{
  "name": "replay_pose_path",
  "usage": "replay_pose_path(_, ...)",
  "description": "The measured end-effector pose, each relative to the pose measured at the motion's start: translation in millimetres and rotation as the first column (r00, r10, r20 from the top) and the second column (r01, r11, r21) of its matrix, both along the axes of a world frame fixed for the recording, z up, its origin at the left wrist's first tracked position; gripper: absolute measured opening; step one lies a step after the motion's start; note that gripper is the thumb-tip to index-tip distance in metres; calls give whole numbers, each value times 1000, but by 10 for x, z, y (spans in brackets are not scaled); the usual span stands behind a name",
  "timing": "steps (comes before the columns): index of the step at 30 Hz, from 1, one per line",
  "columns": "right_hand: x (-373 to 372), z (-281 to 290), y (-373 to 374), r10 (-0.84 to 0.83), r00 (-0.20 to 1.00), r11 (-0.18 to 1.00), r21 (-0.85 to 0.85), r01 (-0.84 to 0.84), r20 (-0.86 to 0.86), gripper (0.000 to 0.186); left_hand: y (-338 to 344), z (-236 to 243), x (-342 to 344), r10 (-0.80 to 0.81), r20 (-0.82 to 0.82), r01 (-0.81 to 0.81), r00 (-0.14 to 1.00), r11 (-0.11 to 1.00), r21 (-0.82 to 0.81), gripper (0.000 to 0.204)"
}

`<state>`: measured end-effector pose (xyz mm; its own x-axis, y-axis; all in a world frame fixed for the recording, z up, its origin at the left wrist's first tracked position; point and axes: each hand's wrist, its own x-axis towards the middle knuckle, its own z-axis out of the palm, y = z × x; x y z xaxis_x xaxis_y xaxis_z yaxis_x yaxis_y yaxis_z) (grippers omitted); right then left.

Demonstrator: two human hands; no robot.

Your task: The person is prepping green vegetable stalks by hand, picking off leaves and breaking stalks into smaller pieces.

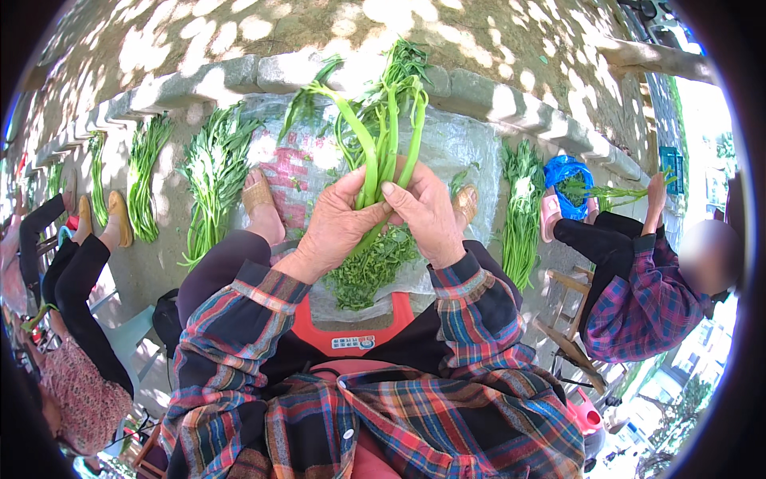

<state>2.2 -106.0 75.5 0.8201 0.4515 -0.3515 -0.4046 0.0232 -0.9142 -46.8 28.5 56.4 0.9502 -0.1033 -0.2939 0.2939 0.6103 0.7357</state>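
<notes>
Green stalks [391, 137] between both grips [331, 222] [423, 214]

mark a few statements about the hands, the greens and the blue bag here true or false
1. The bare left hand and bare right hand both hold long green leafy stalks. True.
2. The stalks' leafy ends point toward the lap. False: they point away, toward the grey stone kerb.
3. A loose dark-green leaf heap lies on the translucent plastic sheet. True.
4. The shiny blue plastic bag is at far left. False: it is at right.
</notes>
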Motion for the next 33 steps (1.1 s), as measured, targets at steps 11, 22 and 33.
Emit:
replay_pose_path(11, -18, -159, -2, 24, 859, 916, -355, 186, 512, 46, -22, -148, 58, 90, -141, -101, 986, 992, -70, 30)
replay_pose_path(22, -4, -91, -52, 141, 852, 851, -502, 156, 503, 17, -159, -330, 17, 168, 0, -160, 986, 942, 294, 32)
replay_pose_path(33, -1, -83, -116, 95, 865, 864, -473, 175, 493, 16, -256, -293, -45, 139, 9, -138, 990, 965, 223, 39)
